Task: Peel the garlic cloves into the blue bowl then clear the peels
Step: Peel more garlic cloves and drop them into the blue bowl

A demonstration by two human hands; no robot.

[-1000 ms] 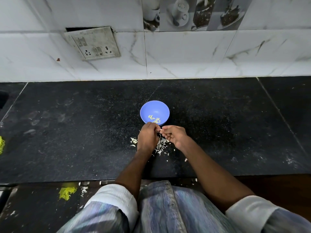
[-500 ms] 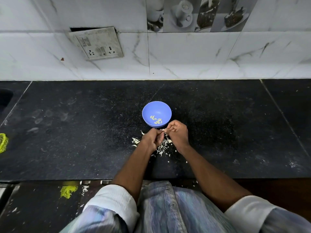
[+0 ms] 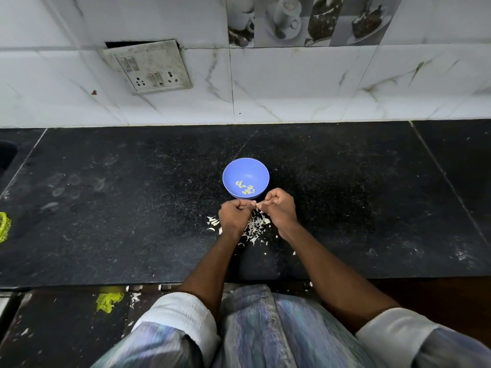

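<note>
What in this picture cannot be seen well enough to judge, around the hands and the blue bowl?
- Head view: what the left hand and right hand pinch between them is too small to identify.
- Part of the pile of peels lies under both hands.
- The pieces inside the blue bowl are too small to count.
- The yellow-green object is cut off by the left edge.

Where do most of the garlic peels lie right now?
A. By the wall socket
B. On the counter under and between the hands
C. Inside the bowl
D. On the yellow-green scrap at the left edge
B: the white peels are scattered on the dark counter beneath the hands, in front of the bowl, which holds only cloves.
</note>
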